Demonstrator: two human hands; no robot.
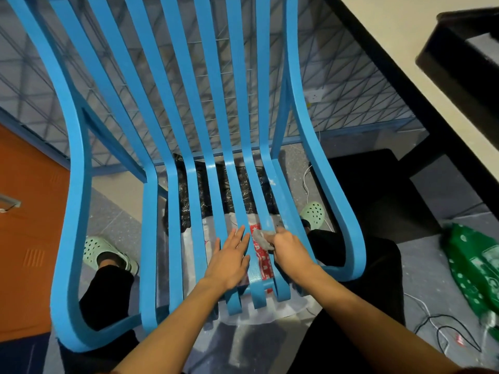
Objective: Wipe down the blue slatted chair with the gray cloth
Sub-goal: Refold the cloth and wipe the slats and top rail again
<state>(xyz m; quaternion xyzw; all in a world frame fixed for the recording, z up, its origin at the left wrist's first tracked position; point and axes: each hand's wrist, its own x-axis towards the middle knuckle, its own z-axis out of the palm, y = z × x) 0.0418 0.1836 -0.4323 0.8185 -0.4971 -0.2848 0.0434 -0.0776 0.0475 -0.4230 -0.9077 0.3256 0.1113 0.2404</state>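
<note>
The gray cloth (261,237) is bunched up in the right hand (290,248), pressed against one of the seat slats toward the right side of the blue slatted chair (172,168), near the front edge of the seat. The right fingers are curled closed around the cloth, with only a crumpled wad showing past the knuckles on the left. The left hand (229,259) lies flat just beside it, palm down, fingers (239,234) stretched out and slightly spread across two neighbouring slats, holding nothing.

The chair fills most of the view, its curved slats running from the tall back down through the seat and curling under at the front. The person stands astride it, in dark trousers and pale green perforated clogs, one clog (106,252) at the left of the seat and the other clog (313,213) at the right.

Seen through the slat gaps, a white plastic bag with red print (263,259) lies on the floor under the seat, and a black plastic bag (244,187) lies behind it; what either holds cannot be made out. A green dotted bag (475,268) lies on the floor at the far right, contents hidden, with thin cables (445,332) near it. A pale surface (405,41) with a dark edge runs along the upper right, carrying a black tray (459,58) whose inside is only partly visible.
</note>
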